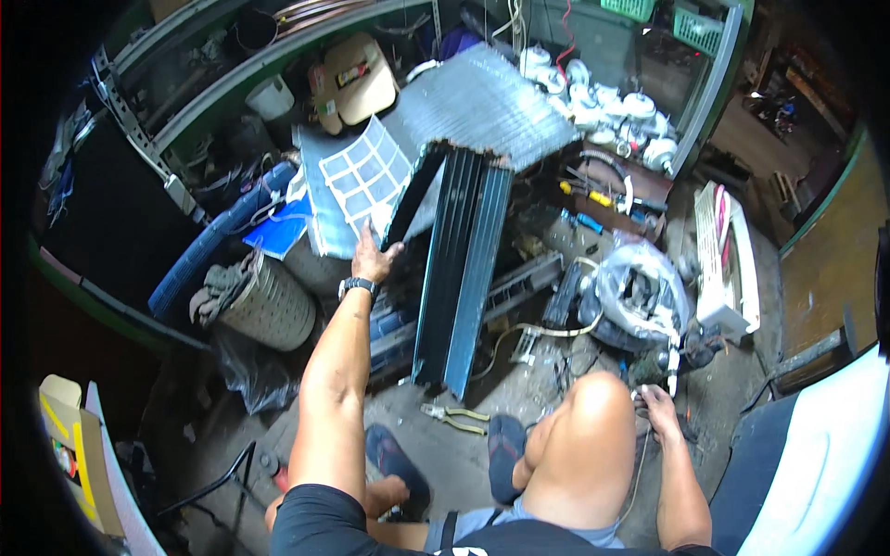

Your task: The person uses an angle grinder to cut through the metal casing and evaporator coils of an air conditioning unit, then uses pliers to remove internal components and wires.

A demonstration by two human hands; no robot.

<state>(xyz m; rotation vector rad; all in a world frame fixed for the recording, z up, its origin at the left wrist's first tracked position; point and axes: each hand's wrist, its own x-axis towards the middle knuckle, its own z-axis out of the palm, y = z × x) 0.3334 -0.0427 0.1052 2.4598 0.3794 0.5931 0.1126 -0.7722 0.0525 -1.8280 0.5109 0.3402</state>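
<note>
My left hand [373, 260] reaches forward to the lower corner of a dark finned panel [413, 196], with thumb and forefinger on either side of that corner. Just behind it lies a white mesh filter [367, 170] with a square grid, on a large grey finned sheet [482, 97]. A long dark ribbed metal piece [464, 269] slopes down toward the floor to the right of this hand. Beside my right knee, my right hand [659, 410] is low with its fingers closed; what they pinch is too small to make out. A thin cord [636, 482] hangs below it.
Yellow-handled pliers [454, 419] lie on the floor between my feet. A plastic-wrapped machine [642, 287] and a white slatted casing [726, 259] stand at right. Leftward are a basket with cloth [278, 306] and a blue tube [218, 243]. Hand tools [586, 192] lie farther back.
</note>
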